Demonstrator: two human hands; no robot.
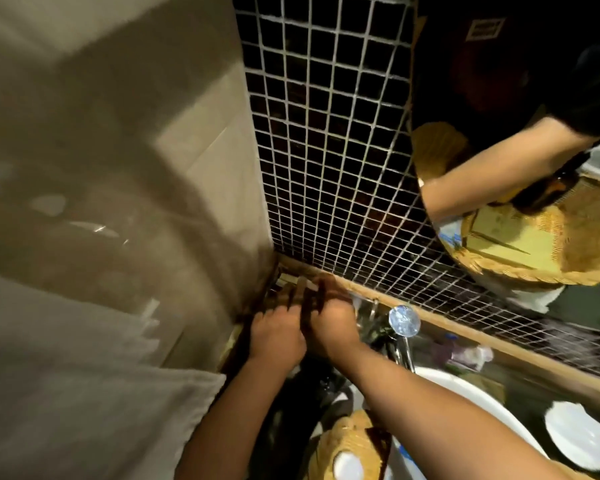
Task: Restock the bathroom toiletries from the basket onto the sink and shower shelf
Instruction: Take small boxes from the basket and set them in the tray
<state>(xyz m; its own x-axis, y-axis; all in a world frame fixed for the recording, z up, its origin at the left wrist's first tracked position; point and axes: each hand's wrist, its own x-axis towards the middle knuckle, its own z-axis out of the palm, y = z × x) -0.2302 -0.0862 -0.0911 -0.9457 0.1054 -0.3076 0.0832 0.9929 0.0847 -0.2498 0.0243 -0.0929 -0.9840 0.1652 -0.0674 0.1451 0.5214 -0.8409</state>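
My left hand (278,332) and my right hand (329,327) are side by side in the back left corner of the sink counter, where the beige wall meets the dark mosaic tiles. My right hand grips a dark brown bottle (321,289) that stands in that corner; motion blur hides its shape. My left hand's fingers stretch forward beside the bottle and touch it. The wicker basket (350,434) sits below my arms on the sink's front edge, with a white round lid (347,465) in it. What else it holds is hidden.
A chrome tap (404,322) stands right of my hands above the white basin (471,403). A wooden ledge (471,332) runs under the tiles, with crumpled packets (465,353). A white dish (577,434) lies at right. The mirror (499,64) reflects the basket and an arm. A beige towel (84,393) hangs at left.
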